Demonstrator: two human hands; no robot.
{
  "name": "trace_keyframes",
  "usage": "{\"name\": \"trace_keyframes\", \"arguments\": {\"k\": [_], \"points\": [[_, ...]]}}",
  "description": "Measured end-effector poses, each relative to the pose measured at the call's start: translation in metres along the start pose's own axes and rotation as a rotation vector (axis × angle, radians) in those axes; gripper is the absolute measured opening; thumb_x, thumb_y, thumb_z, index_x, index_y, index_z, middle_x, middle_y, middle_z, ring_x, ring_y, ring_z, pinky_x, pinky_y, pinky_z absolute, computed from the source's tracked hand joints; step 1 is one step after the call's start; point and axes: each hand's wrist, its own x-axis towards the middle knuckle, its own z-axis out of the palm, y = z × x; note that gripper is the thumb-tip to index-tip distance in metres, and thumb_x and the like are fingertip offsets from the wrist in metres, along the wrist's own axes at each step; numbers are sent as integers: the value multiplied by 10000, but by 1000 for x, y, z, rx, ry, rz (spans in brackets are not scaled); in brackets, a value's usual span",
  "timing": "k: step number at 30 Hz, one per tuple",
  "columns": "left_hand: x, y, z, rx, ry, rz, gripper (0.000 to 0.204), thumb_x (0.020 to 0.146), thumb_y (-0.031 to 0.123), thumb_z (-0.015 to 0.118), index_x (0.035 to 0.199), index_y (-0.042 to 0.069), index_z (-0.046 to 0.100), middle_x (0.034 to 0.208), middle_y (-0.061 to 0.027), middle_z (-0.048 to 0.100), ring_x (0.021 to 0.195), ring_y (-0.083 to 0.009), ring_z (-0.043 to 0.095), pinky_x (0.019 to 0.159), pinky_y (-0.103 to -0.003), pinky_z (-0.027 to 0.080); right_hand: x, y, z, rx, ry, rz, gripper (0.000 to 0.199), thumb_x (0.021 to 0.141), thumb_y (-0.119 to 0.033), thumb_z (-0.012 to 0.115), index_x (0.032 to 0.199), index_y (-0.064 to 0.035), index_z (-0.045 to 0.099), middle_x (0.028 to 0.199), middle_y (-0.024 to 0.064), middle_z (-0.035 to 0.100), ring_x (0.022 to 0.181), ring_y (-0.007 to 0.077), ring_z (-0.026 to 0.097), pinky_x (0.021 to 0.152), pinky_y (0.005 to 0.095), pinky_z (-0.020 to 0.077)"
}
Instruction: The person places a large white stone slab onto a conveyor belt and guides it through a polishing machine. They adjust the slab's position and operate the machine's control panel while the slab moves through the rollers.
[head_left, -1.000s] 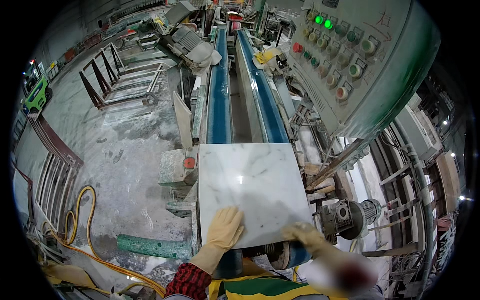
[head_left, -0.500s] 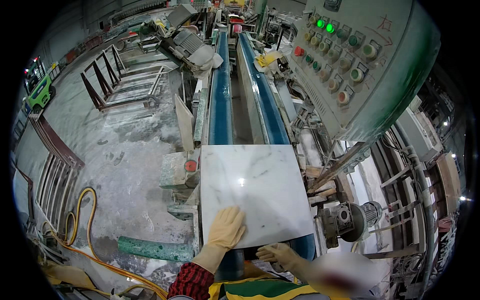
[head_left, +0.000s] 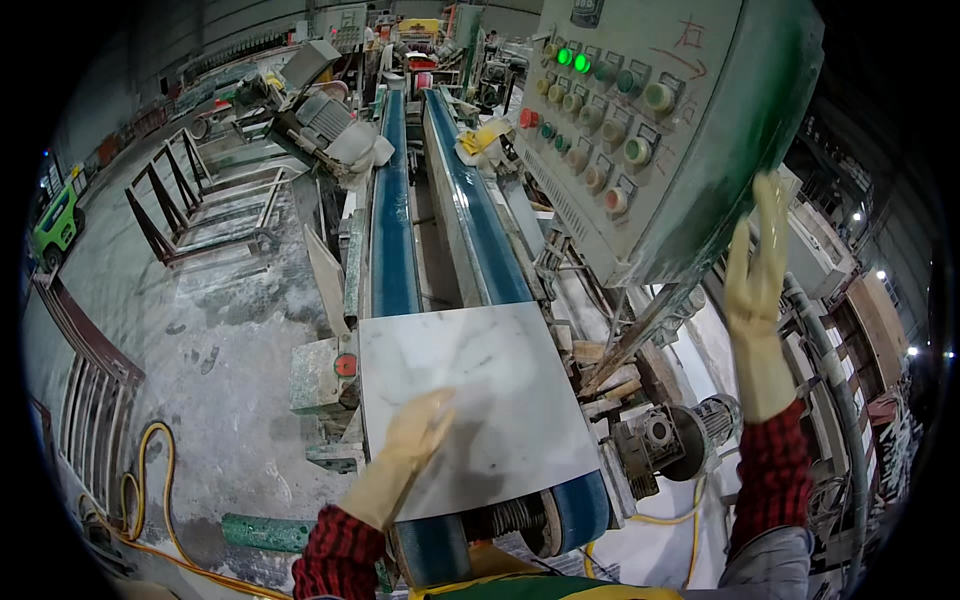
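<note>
Out on the far left sat a green forklift (head_left: 58, 225), with a rack (head_left: 147, 226) standing on the floor to its right, and nearer in, a yellow hose (head_left: 168, 480) looped along the ground beside a green tube (head_left: 265, 533). On to the middle, and there was the left hand (head_left: 415, 430), gloved, fingers loose and gripping nothing, right over the slab (head_left: 520, 400); touching or just above it, you couldn't tell! The slab, white with grey veins, lay across both blue belts (head_left: 397, 240), which ran away beyond its far edge and peeked out under the near one. Right of that, a motor (head_left: 655, 440) sat just beside the slab, and above it loomed the control box (head_left: 590, 220), two green lamps glowing. And furthest right, up went the right hand (head_left: 757, 280), gloved, empty, fingers pointing upward by the box's edge, well apart from the slab!
</note>
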Motion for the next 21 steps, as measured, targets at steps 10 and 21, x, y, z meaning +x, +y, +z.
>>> {"name": "trace_keyframes", "arguments": {"k": [10,21], "points": [[264,131,-120,-514,93,244,571,1138,324,589,1614,26,485,1577,-133,597,1501,-214,514,1253,-334,375,74,42,73,-51,331,-222,455,1106,-84,486,1500,135,547,1533,325,559,1455,523,493,1243,539,368],[251,117,-101,-258,164,38,581,1097,435,597,1588,127,556,1585,-124,598,1462,-245,555,1226,-347,407,65,58,96,-41,342,-277,488,1170,-217,431,1556,69,514,1617,256,516,1532,413,457,1295,466,336]]}}
